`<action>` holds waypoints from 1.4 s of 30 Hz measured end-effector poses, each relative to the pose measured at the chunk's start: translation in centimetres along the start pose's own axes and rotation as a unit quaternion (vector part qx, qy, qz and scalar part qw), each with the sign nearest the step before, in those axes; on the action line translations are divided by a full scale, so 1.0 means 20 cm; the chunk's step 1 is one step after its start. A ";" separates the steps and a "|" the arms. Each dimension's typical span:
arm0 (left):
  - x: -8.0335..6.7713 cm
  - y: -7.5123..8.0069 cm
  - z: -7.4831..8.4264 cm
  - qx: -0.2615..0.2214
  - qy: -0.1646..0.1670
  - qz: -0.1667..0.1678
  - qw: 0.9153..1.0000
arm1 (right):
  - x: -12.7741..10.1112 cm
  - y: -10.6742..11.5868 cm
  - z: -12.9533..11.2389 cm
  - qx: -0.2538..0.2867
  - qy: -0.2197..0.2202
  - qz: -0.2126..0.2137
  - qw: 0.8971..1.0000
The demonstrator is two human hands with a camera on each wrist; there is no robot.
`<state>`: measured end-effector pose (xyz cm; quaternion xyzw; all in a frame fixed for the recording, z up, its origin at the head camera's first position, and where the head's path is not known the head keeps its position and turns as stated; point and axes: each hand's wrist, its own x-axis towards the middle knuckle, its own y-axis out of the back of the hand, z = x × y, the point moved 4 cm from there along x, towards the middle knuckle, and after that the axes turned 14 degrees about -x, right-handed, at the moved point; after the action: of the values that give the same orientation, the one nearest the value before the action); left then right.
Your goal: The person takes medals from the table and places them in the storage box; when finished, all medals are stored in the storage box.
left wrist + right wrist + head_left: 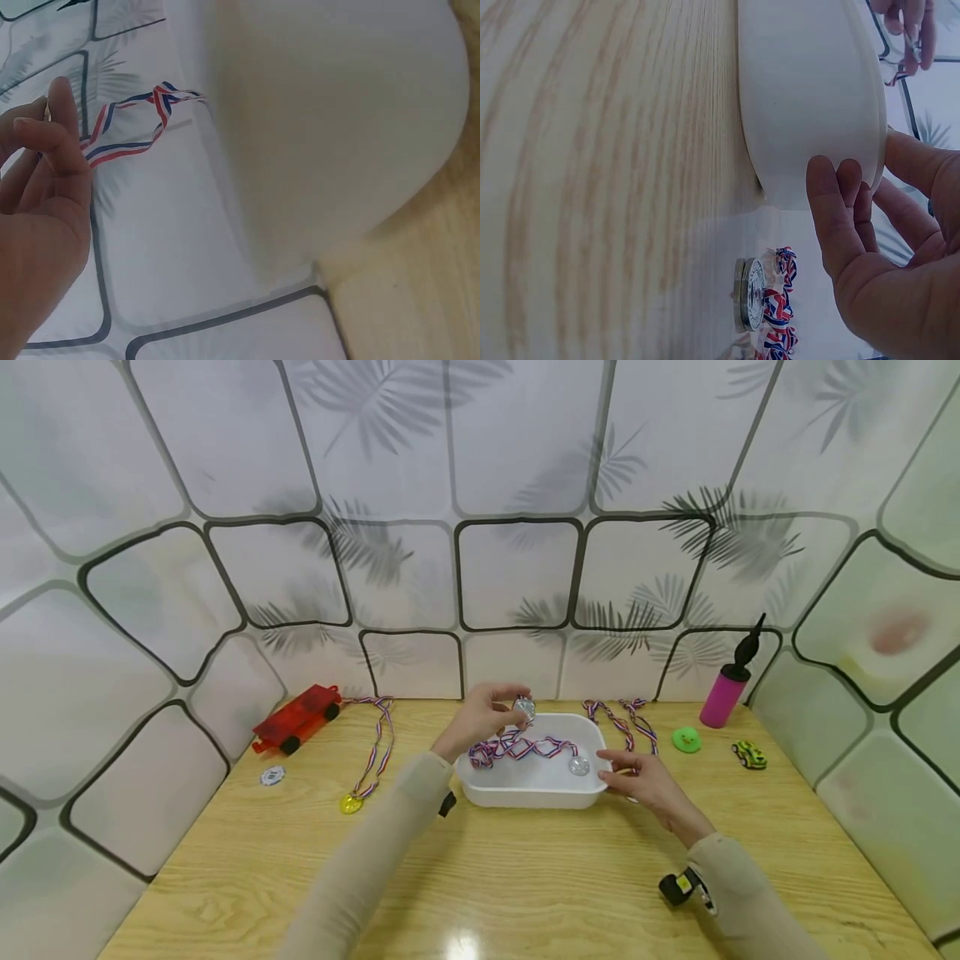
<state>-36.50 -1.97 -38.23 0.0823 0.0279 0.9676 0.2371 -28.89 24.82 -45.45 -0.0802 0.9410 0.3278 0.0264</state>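
Medal (524, 707) in silver hangs pinched at the fingertips of the left hand (483, 717), above the far rim of the white tub (536, 793) on the bench (480, 877). Its striped ribbon (517, 747) trails down into the tub, where a second silver medal (578, 766) lies near the right wall. The right hand (648, 783) rests with relaxed, nearly straight fingers against the tub's right side, gripping nothing.

Risk, as I judge it: the ribbon is looped over itself inside the tub, so it could snag the other medal and drag it along, or the disc could slip from so light a pinch.

Long axis of the ribbon runs roughly left to right across the tub. The held disc seems to face the person, though it is too small to be sure.
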 end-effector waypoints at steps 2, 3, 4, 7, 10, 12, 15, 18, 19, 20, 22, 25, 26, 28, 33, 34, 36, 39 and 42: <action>0.00 -0.01 -0.02 0.009 0.007 -0.001 1.000 | 0.00 0.00 0.00 -0.001 0.000 -0.001 1.000; 0.00 -0.02 -0.04 0.013 0.011 -0.002 1.000 | 0.00 0.00 0.00 -0.002 0.000 -0.001 1.000; 0.00 -0.02 -0.05 0.015 0.015 -0.001 1.000 | 0.00 0.00 0.00 -0.004 0.000 -0.001 1.000; 0.01 -0.03 -0.09 0.026 0.023 -0.005 0.999 | 0.01 -0.01 -0.01 -0.009 -0.001 -0.001 1.000; 0.02 -0.04 -0.13 0.059 0.027 -0.003 0.998 | 0.00 -0.01 -0.01 -0.007 0.000 -0.001 1.000; 0.02 -0.04 -0.14 0.080 0.025 -0.004 0.996 | 0.00 -0.02 -0.01 -0.005 0.001 -0.001 1.000; 0.02 -0.05 -0.16 0.090 0.027 0.003 0.996 | 0.00 -0.02 -0.01 -0.007 0.001 -0.001 1.000; 0.02 -0.07 -0.18 0.064 0.033 0.006 0.997 | 0.00 -0.02 -0.01 -0.004 -0.003 -0.001 1.000; 0.02 -0.07 -0.19 0.055 0.034 0.007 0.998 | 0.00 -0.02 -0.01 -0.005 -0.003 -0.002 1.000; 0.03 -0.08 -0.20 0.052 0.035 0.010 0.998 | 0.00 -0.02 -0.01 -0.004 -0.003 -0.003 1.000; 0.03 -0.09 -0.22 0.038 0.039 0.013 0.998 | 0.00 -0.02 -0.01 -0.005 -0.003 -0.004 1.000; 0.04 -0.11 -0.25 0.042 0.042 0.021 0.998 | 0.00 -0.01 -0.01 -0.009 0.000 -0.003 1.000; 0.05 -0.12 -0.26 0.039 0.045 0.020 0.998 | 0.00 -0.01 -0.01 -0.008 0.000 -0.002 1.000; 0.05 -0.14 -0.28 0.025 0.048 0.021 0.998 | 0.00 -0.01 -0.01 -0.006 0.000 -0.002 1.000; 0.06 -0.19 -0.31 -0.015 0.066 0.035 0.997 | -0.01 -0.01 -0.01 0.001 0.001 -0.002 1.000; 0.06 -0.20 -0.32 -0.018 0.070 0.041 0.997 | -0.01 -0.01 -0.01 0.002 0.001 -0.002 1.000; 0.06 -0.21 -0.33 -0.023 0.080 0.049 0.995 | -0.01 -0.01 -0.01 0.003 0.002 -0.003 1.000; 0.06 -0.24 -0.34 -0.048 0.092 0.058 0.993 | -0.01 -0.01 -0.01 0.005 0.002 -0.003 1.000; 0.07 -0.25 -0.35 -0.067 0.100 0.058 0.991 | -0.01 -0.01 -0.01 0.011 0.003 -0.006 1.000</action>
<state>-36.61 3.02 -45.43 -0.0297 -0.0180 0.9828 0.1812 -28.74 24.62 -45.43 -0.0864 0.9440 0.3174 0.0262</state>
